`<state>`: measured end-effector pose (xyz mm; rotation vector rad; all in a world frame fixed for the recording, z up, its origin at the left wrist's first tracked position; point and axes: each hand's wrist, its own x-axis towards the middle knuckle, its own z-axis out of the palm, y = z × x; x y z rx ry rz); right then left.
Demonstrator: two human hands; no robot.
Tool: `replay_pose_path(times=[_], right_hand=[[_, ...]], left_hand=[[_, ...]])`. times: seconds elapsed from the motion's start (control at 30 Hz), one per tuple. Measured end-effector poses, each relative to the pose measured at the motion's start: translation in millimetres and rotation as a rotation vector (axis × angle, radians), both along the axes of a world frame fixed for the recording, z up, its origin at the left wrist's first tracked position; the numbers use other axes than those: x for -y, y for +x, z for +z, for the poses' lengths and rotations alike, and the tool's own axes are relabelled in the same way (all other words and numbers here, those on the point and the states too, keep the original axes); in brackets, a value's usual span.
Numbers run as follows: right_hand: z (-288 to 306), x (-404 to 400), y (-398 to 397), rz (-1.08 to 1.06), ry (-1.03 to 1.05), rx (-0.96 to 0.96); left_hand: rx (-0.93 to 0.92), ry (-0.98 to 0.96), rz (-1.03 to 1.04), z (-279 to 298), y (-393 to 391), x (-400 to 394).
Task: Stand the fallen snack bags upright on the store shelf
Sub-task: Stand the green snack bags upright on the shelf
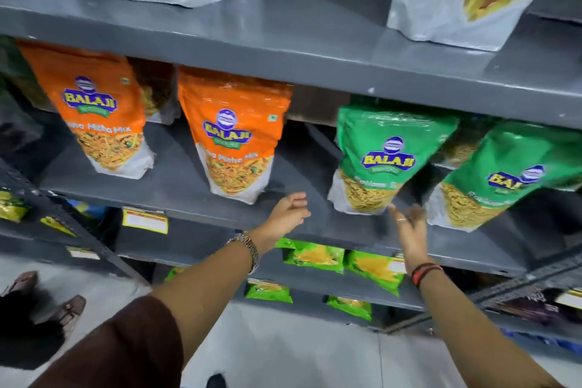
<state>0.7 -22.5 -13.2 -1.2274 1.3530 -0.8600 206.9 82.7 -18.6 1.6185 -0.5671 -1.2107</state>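
A: Fingers point(297, 198) on the left hand point(288, 214) loosely spread, holding nothing, hovering over the bare middle shelf point(176, 192). Right hand point(409, 224) also spread and empty, blurred, tips just beside the base of the nearer green bag point(378, 161).

B: Bags status?

A: Two orange bags point(234, 135) standing on the middle shelf, left of the hands. Nearer green bag stands too, but tilted. Second green bag point(500, 179) further right leans harder, top tipping toward the right.

B: Risks?

A: Nearer green bag sits close to the shelf lip, and the bottom looks soft. My guess: a push low on the base slides it off the edge onto the lower shelf bags point(315, 257). A nudge to the right could knock it into the second green bag, and both go over.

B: Anything else?

A: Motion blur on the right hand; contact with the bag can't be confirmed.
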Motion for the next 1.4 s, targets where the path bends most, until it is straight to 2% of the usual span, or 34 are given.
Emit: replay_pose_path(times=[0.1,0.17,0.27,0.4,0.5,0.67,0.93,1.07,1.17,1.3,1.4], right_hand=[[10.4,21.5,-8.3,0.143,0.017,0.046],[14.2,33.3,-10.1,0.214,0.037,0.089],[17.4,42.2,-11.8,0.33,0.019,0.047],[19.0,41.7,-14.0,0.397,0.013,0.027],[11.1,40.5,-17.0,0.373,0.004,0.009],[7.3,37.1,-20.5,0.374,0.015,0.042],[10.7,36.1,-21.9,0.403,0.014,0.031],[11.6,35.9,-23.5,0.409,0.018,0.02],[-0.3,41.9,-25.6,0.414,0.027,-0.027],[-13.8,41.0,-45.1,0.273,0.025,0.007],[-23.9,37.2,-80.8,0.079,-0.061,-0.036]], left_hand=[[0.111,-0.007,0.014,6.2,-29.7,30.1],[0.119,-0.008,-0.004,5.7,-41.0,46.1],[0.151,-0.008,-0.07,6.9,-56.1,60.8],[0.159,0.008,-0.057,3.9,-57.7,66.2],[0.168,0.006,-0.092,-9.9,-49.1,65.4],[0.188,-0.01,-0.105,1.0,-54.6,64.4],[0.067,0.0,-0.121,-25.9,-46.4,70.3],[0.046,-0.02,-0.076,2.1,-61.0,59.8],[0.016,-0.011,0.061,5.1,-66.8,56.8],[-0.013,0.104,0.195,2.8,-81.7,48.9],[-0.104,0.177,0.064,3.4,-100.8,46.9]])
